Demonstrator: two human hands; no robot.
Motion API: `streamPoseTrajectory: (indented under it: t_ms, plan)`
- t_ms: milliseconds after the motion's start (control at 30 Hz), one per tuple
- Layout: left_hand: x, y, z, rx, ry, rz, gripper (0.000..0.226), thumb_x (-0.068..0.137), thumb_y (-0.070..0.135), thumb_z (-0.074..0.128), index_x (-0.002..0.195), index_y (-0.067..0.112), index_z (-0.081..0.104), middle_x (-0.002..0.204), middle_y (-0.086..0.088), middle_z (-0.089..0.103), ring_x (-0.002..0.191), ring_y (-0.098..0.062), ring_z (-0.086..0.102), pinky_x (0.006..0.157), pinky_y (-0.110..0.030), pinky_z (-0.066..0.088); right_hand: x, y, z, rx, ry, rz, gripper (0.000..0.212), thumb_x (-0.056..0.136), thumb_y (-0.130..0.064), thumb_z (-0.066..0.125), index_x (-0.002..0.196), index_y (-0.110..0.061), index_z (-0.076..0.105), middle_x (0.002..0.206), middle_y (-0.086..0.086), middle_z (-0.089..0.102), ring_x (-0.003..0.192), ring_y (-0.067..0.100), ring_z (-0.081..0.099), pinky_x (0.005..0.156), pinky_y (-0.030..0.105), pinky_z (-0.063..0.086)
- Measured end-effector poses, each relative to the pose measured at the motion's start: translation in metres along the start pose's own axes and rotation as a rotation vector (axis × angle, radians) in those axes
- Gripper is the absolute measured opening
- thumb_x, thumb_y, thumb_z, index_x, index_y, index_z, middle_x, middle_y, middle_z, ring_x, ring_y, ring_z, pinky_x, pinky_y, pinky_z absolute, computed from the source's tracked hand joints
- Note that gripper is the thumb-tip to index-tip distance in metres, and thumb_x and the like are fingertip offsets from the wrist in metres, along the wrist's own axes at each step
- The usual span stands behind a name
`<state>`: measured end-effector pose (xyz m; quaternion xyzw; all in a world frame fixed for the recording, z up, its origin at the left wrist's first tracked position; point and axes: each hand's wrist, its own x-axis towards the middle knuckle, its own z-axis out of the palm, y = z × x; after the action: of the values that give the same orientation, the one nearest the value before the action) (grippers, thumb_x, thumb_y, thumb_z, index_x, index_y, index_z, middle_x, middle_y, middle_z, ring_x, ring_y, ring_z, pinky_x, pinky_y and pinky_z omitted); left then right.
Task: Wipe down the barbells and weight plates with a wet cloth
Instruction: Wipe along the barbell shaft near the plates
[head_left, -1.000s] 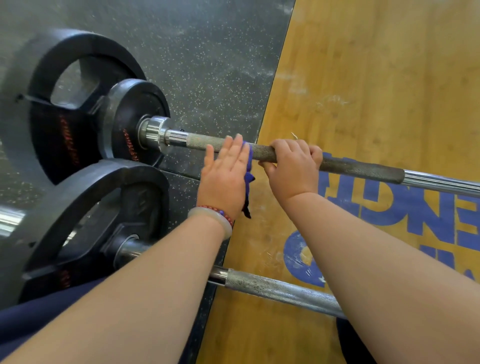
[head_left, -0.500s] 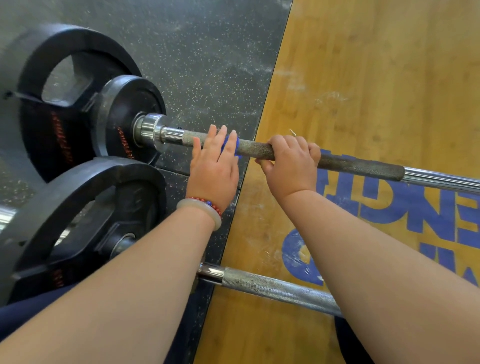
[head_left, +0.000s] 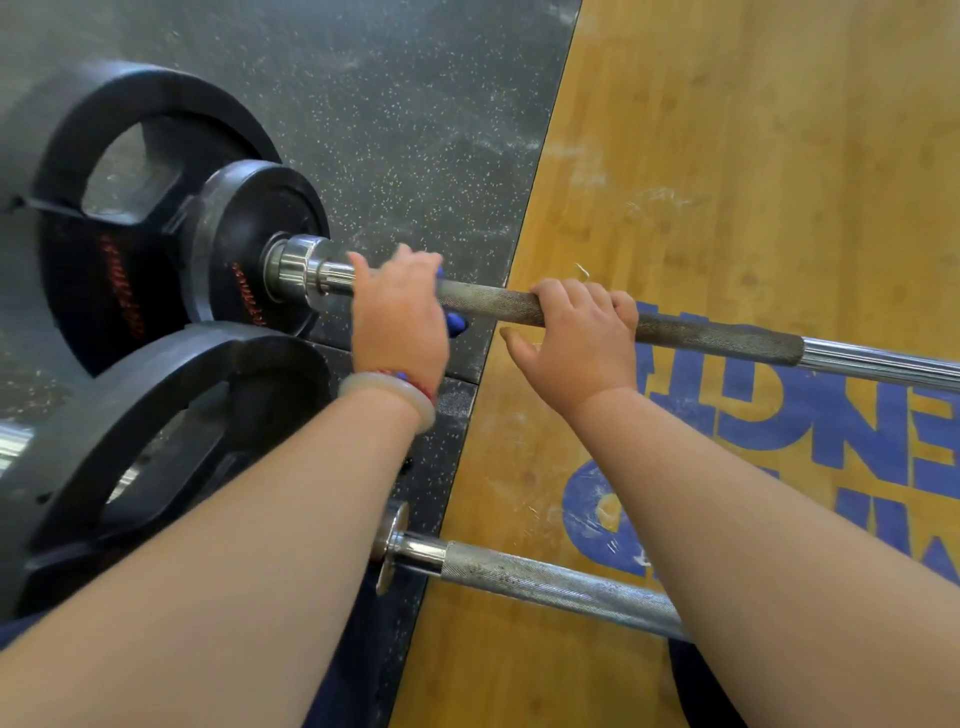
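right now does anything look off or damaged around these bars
Nothing spilled or broken. The far barbell has dark, brownish knurling, like grime or rust, unlike the bright near barbell. White smears mark the wooden platform, and the blue logo is scuffed.

Black plates (head_left: 119, 280) at 9 o'clock have orange lettering. Bar (head_left: 493, 304) dull grey, knurled; cloth (head_left: 457, 325) blue. Floor (head_left: 415, 104) dark, white-speckled; wood (head_left: 727, 156) at 3 o'clock yellow with blue letters.
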<state>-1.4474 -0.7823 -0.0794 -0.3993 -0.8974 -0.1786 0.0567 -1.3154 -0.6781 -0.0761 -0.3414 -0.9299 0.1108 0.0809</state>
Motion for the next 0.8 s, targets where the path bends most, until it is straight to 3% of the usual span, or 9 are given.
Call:
streamPoseTrajectory:
  t_ms: [100, 167, 300, 400, 500, 667, 800]
  plan:
    - [-0.017, 0.025, 0.013, -0.113, 0.026, 0.131, 0.035, 0.079, -0.006, 0.054, 0.111, -0.001, 0.065, 0.111, -0.015, 0.067, 0.116, -0.035, 0.058, 0.11, -0.054, 0.016, 0.006, 0.01, -0.011, -0.036, -0.046, -0.036, 0.037, 0.094, -0.051, 0.038, 0.106, -0.025, 0.061, 0.098, -0.008, 0.064, 0.097, 0.017, 0.055, 0.095, 0.036, 0.016]
    - [-0.019, 0.027, 0.016, -0.134, 0.018, 0.173, 0.037, 0.082, 0.0, 0.047, 0.116, -0.001, 0.064, 0.117, -0.016, 0.065, 0.118, -0.034, 0.056, 0.109, -0.053, 0.017, 0.012, 0.017, -0.016, -0.085, -0.111, -0.063, 0.042, 0.095, -0.055, 0.032, 0.103, -0.027, 0.062, 0.098, -0.009, 0.065, 0.096, 0.016, 0.057, 0.094, 0.036, 0.015]
    - [-0.018, 0.016, 0.01, -0.261, -0.03, 0.097, 0.039, 0.089, 0.0, 0.052, 0.128, 0.0, 0.052, 0.147, -0.018, 0.038, 0.131, -0.032, 0.043, 0.112, -0.043, 0.027, 0.012, 0.017, -0.017, -0.045, -0.113, -0.031, 0.04, 0.095, -0.057, 0.036, 0.1, -0.028, 0.062, 0.095, -0.009, 0.063, 0.094, 0.015, 0.055, 0.09, 0.033, 0.017]
    - [-0.02, 0.015, 0.012, -0.25, -0.012, 0.091, 0.034, 0.088, -0.002, 0.053, 0.121, -0.001, 0.058, 0.133, -0.02, 0.053, 0.132, -0.038, 0.041, 0.114, -0.048, 0.019, 0.011, 0.017, -0.016, -0.026, -0.133, -0.037, 0.037, 0.095, -0.055, 0.039, 0.103, -0.025, 0.058, 0.1, -0.007, 0.059, 0.101, 0.016, 0.05, 0.089, 0.03, 0.016]
    - [-0.013, 0.022, 0.009, -0.292, 0.024, -0.018, 0.028, 0.092, 0.0, 0.049, 0.116, 0.001, 0.061, 0.117, -0.016, 0.063, 0.127, -0.034, 0.047, 0.116, -0.042, 0.013, 0.009, 0.015, -0.013, 0.002, -0.12, -0.024, 0.03, 0.093, -0.05, 0.048, 0.103, -0.022, 0.052, 0.104, -0.007, 0.052, 0.105, 0.017, 0.044, 0.091, 0.03, 0.017]
    - [-0.012, 0.023, 0.008, -0.264, 0.035, -0.039, 0.033, 0.094, 0.012, 0.04, 0.117, 0.002, 0.06, 0.123, -0.015, 0.06, 0.133, -0.035, 0.041, 0.115, -0.044, 0.009, 0.004, 0.009, -0.009, 0.002, -0.048, -0.012, 0.024, 0.088, -0.037, 0.061, 0.097, -0.017, 0.051, 0.1, -0.002, 0.046, 0.106, 0.024, 0.042, 0.089, 0.033, 0.02]
    - [-0.023, 0.027, 0.014, -0.266, 0.017, 0.011, 0.036, 0.092, 0.012, 0.038, 0.116, 0.001, 0.061, 0.121, -0.015, 0.062, 0.132, -0.036, 0.042, 0.115, -0.042, 0.012, -0.003, 0.013, -0.009, 0.0, -0.005, -0.001, 0.031, 0.083, -0.043, 0.066, 0.101, -0.02, 0.056, 0.101, -0.002, 0.052, 0.102, 0.023, 0.047, 0.089, 0.032, 0.019]
